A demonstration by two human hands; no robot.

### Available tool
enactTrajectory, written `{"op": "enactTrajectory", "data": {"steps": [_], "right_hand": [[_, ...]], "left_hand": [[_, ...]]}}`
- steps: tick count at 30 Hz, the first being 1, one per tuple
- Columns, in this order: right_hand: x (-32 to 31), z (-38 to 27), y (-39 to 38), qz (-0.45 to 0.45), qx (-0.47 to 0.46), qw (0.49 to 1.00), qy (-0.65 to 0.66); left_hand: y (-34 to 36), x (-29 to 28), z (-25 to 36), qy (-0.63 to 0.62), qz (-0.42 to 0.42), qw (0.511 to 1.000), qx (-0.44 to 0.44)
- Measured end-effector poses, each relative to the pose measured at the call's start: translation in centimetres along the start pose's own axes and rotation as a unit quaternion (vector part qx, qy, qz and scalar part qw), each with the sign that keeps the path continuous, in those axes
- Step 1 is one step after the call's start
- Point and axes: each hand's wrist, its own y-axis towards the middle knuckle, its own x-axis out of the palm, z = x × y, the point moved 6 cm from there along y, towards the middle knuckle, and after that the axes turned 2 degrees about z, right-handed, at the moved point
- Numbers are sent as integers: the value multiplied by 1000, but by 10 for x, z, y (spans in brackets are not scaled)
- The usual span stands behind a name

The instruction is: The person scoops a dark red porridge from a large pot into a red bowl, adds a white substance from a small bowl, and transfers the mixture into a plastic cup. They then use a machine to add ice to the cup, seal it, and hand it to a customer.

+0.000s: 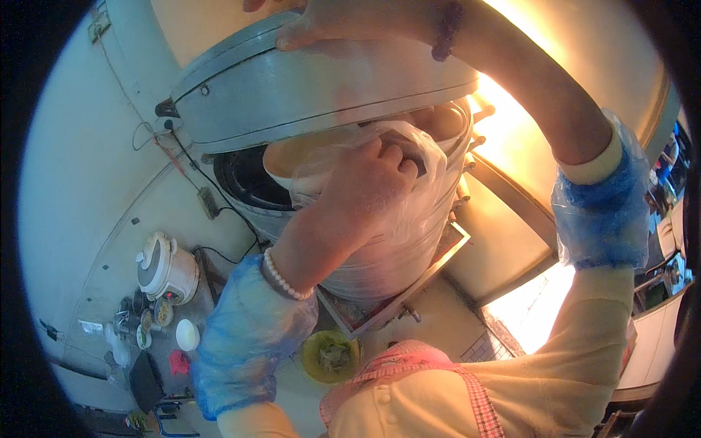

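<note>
A big round metal barrel [387, 266] stands before me, wrapped low down in clear film. Its broad silver lid [328, 91] is tilted up, leaving the front of the mouth uncovered. My right hand [332, 23] grips the lid's upper rim from above. At the opening, my left hand [369, 179] has its fingers curled into a thin clear plastic bag [434, 164]. Whether anything is inside the bag I cannot make out. Beside that hand, a pale tan rounded vessel [279, 158] shows in the mouth, next to a dark round opening [252, 179].
To the left on the floor are a white rice cooker [168, 269], small bowls and jars, a white lid [188, 334] and a black cord [212, 175]. A yellow-green basin [330, 358] sits near my apron. Bright light glares at the right.
</note>
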Motion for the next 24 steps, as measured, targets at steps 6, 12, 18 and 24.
{"op": "enactTrajectory", "data": {"steps": [6, 12, 18, 24], "right_hand": [[12, -8, -8, -30, -12, 999, 17], [17, 3, -1, -44, -1, 999, 12], [18, 3, -6, -35, -4, 999, 16], [23, -1, -10, 5, -21, 1000, 15]], "left_hand": [[-21, 9, -17, 1, -60, 998, 18], [-15, 11, -21, 16, -32, 999, -7], [-12, 11, -34, 18, -46, 998, -28], [-2, 26, -58, 12, -76, 996, -46]]}}
